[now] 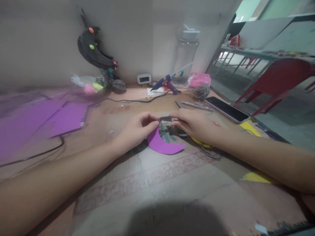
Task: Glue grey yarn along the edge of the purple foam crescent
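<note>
My left hand [137,128] pinches the upper tip of a purple crescent-shaped foam piece [162,145], thumb and fingers closed on it. My right hand [195,124] is closed on a thin grey cord [167,118] that runs along the crescent's top edge between both hands. More of this cord trails under my right wrist [209,153]. The crescent's lower edge rests on the floor surface. A yellow piece [200,142] lies partly hidden under my right hand.
Purple foam sheets [49,119] lie at left with a black cable [36,154]. A blue glue gun [165,83], small clock [144,78], water bottle [187,55], twine ball [201,91], phone [226,109], pen [197,105] and black crescent decoration [94,50] sit behind. Yellow scraps [256,177] and a red chair [278,82] at right.
</note>
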{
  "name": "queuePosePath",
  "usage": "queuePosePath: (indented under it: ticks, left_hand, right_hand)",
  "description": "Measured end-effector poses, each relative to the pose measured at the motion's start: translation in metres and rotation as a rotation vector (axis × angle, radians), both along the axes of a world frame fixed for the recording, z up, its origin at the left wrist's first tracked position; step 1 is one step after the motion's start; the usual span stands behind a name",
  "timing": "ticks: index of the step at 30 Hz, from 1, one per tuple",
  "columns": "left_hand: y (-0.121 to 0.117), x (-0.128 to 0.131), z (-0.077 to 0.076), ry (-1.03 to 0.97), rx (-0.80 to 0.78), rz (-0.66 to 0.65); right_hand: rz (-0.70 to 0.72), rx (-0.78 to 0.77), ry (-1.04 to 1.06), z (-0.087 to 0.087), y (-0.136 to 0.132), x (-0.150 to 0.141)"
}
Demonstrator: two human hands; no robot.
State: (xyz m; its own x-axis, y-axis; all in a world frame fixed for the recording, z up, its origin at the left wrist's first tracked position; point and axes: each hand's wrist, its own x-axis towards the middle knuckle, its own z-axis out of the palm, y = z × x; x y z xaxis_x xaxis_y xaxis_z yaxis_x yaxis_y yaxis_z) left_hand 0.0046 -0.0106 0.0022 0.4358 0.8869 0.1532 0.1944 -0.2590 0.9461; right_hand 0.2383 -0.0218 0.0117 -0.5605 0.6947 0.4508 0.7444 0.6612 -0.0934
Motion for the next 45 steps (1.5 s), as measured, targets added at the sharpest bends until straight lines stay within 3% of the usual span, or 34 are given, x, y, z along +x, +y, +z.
queuePosePath:
  ticks: [8, 28, 45]
  left_hand:
    - [0.007, -0.001, -0.006, -0.028, -0.019, -0.004]
    - [0.005, 0.0, -0.003, 0.027, -0.011, 0.028]
    - [-0.006, -0.001, 0.005, 0.182, 0.268, 0.114]
  right_hand:
    - [-0.007, -0.004, 0.056, 0.001, 0.0, 0.001]
    - [-0.012, -0.022, 0.031, -0.001, 0.001, 0.0]
    - [0.012, 0.0, 0.032, 0.0, -0.001, 0.001]
